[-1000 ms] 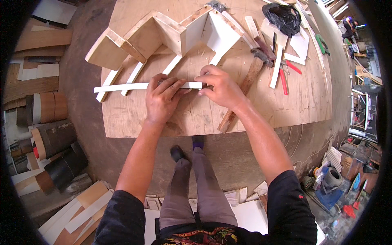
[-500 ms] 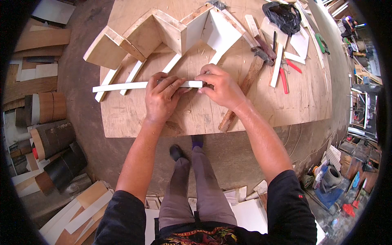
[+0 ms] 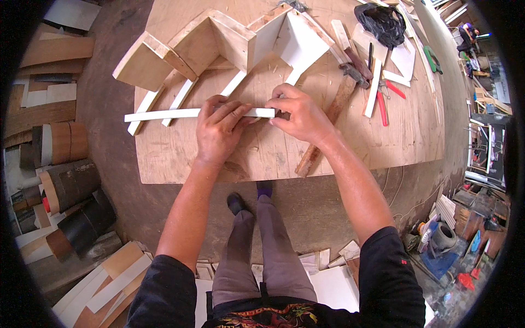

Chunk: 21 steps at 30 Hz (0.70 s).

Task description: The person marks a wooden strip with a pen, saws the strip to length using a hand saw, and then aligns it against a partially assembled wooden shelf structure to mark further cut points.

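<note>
A long, slim white wooden strip lies crosswise above the near part of the plywood table. My left hand is closed around it right of its middle, knuckles up. At the strip's right end, my right hand is closed with thumb and fingers pinched together; whatever is between them is hidden. Just beyond stands a zigzag assembly of plywood panels, some faces white, with white-topped legs pointing toward me. The strip's left part passes over the ends of two of these legs.
A hammer lies right of my right hand, beside red-handled pliers, white offcuts and a black plastic bag. Wood pieces are stacked on the left floor. Another person is far off at the right.
My right hand and the strip's right end have shifted slightly to the right. The panel assembly also appears a little further right in view. My left hand keeps its hold.
</note>
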Each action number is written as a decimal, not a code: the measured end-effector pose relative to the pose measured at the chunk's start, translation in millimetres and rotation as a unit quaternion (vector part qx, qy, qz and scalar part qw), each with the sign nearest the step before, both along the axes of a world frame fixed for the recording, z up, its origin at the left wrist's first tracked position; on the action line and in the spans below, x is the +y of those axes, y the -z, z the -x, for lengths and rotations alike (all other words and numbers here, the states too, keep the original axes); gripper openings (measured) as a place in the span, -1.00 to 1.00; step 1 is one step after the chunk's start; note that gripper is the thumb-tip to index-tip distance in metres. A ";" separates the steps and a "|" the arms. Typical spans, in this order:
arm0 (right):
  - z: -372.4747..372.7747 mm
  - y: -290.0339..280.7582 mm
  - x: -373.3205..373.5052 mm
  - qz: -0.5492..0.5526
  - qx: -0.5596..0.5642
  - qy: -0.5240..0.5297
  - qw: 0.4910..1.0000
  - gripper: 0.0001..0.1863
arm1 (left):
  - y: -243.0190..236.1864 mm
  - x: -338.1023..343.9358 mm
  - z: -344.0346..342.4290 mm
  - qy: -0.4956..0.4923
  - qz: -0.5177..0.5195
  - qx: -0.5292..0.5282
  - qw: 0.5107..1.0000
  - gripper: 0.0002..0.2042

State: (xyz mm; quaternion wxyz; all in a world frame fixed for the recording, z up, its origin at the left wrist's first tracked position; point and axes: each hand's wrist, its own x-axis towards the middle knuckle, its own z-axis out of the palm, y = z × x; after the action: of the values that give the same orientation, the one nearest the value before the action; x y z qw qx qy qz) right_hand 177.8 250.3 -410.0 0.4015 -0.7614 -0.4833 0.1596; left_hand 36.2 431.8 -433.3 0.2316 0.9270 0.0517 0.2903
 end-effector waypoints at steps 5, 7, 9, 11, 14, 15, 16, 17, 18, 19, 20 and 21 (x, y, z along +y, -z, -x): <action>0.9 -0.2 -0.3 0.011 0.007 0.004 1.000 -0.71 | 1.7 -0.3 -0.1 -0.002 0.000 -0.007 1.000 -0.65; 0.5 1.3 -1.2 0.005 0.003 0.005 1.000 -0.71 | 3.5 -0.5 -0.6 -0.001 0.003 -0.011 1.000 -0.65; 1.4 -1.9 -1.2 -0.003 0.004 0.003 1.000 -0.72 | 6.4 0.2 -0.9 -0.001 0.002 -0.013 1.000 -0.65; 3.8 -3.6 -1.6 0.008 0.015 0.011 1.000 -0.71 | 2.3 -0.1 -2.2 -0.007 -0.017 -0.027 0.999 -0.68; 9.3 -3.4 1.5 0.025 0.017 0.025 0.999 -0.70 | 4.2 3.2 -0.6 0.000 -0.022 -0.029 0.999 -0.64; 10.2 -0.1 2.0 0.015 -0.003 0.026 1.000 -0.71 | 4.6 5.1 1.2 0.004 -0.020 -0.026 0.999 -0.61; 10.6 2.9 1.3 0.006 -0.021 0.028 0.999 -0.71 | 1.9 3.6 1.8 0.001 -0.028 -0.032 0.999 -0.59; 11.7 4.0 0.6 0.004 -0.033 0.036 0.999 -0.71 | -2.5 0.3 3.4 -0.003 -0.036 -0.037 0.999 -0.56; 13.4 4.7 -0.6 0.003 -0.045 0.043 0.998 -0.71 | -5.5 -1.4 7.4 -0.008 -0.044 -0.042 0.998 -0.54; 13.5 3.3 -2.1 0.000 -0.058 0.052 0.997 -0.71 | -5.4 -3.8 15.8 -0.059 -0.038 -0.039 0.997 -0.52; 14.6 2.7 -1.1 0.005 -0.048 0.054 0.997 -0.71 | -1.9 -7.3 30.0 -0.111 -0.031 -0.035 0.993 -0.50; 15.7 2.1 0.0 0.011 -0.039 0.057 0.998 -0.71 | -1.1 -10.6 42.3 -0.163 -0.024 -0.033 0.986 -0.48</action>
State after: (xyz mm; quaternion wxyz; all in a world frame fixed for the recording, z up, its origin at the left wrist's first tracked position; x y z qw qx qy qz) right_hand 162.2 250.3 -412.1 0.3825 -0.7976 -0.4528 0.1119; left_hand -6.2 421.2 -432.3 0.1606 0.9015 0.1879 0.3554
